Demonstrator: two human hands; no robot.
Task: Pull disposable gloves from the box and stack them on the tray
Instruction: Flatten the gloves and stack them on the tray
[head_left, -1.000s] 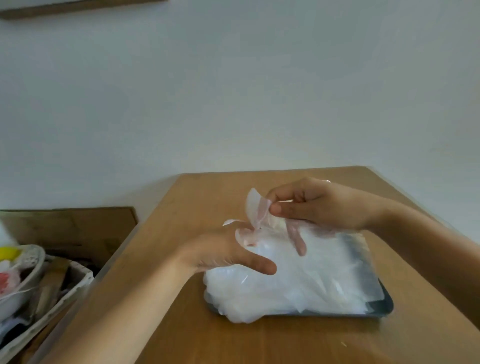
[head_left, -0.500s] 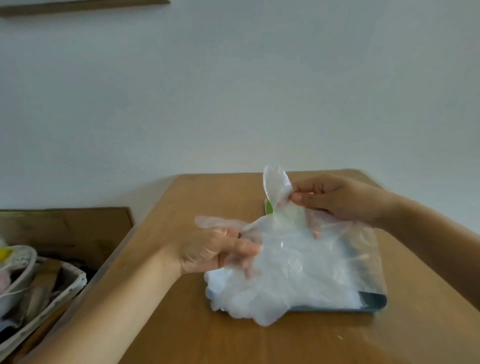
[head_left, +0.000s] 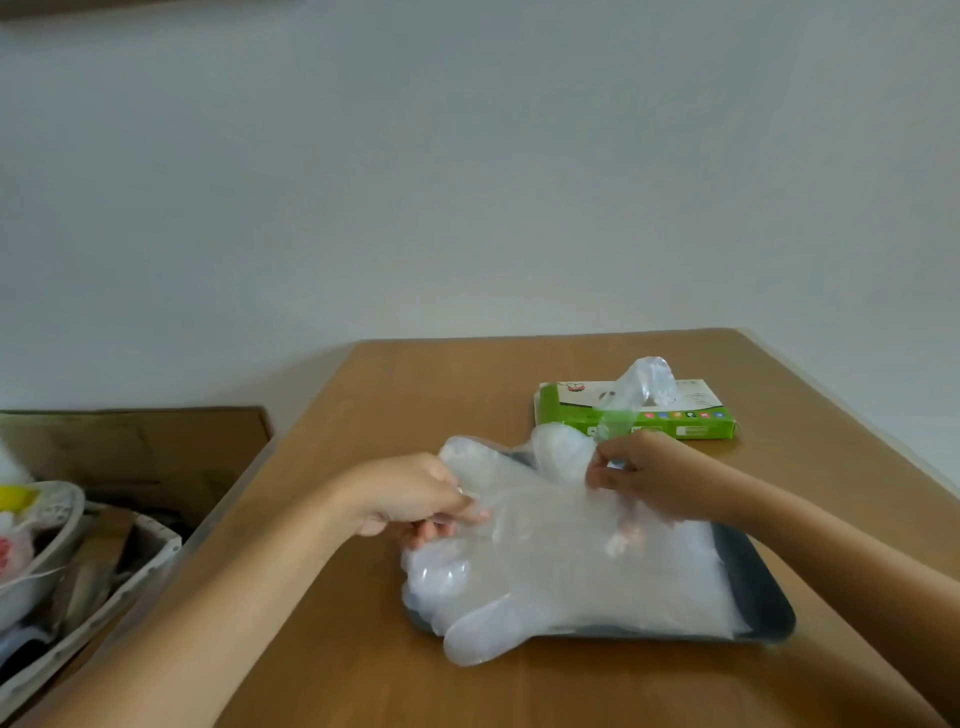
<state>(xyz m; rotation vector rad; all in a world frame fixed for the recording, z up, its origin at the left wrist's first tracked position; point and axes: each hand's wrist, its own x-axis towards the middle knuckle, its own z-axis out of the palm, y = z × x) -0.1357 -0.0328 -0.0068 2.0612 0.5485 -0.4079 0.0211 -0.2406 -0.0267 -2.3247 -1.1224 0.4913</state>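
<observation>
A clear plastic glove (head_left: 550, 551) lies spread over a pile of gloves on the dark tray (head_left: 753, 582) near the table's front. My left hand (head_left: 410, 493) grips the glove's left edge with curled fingers. My right hand (head_left: 654, 478) pinches its upper edge between thumb and fingers. Behind the tray stands the green glove box (head_left: 691, 415), flat on the table, with another glove (head_left: 647, 384) poking up from its slot.
The wooden table (head_left: 415, 389) ends at a wall behind and drops off at the left. Left of it, lower down, are a dark wooden surface (head_left: 156, 441) and a bin of clutter (head_left: 62, 561).
Both hands have come down and spread the glove over the pile on the tray. My right hand moved off the box, which now shows behind the tray.
</observation>
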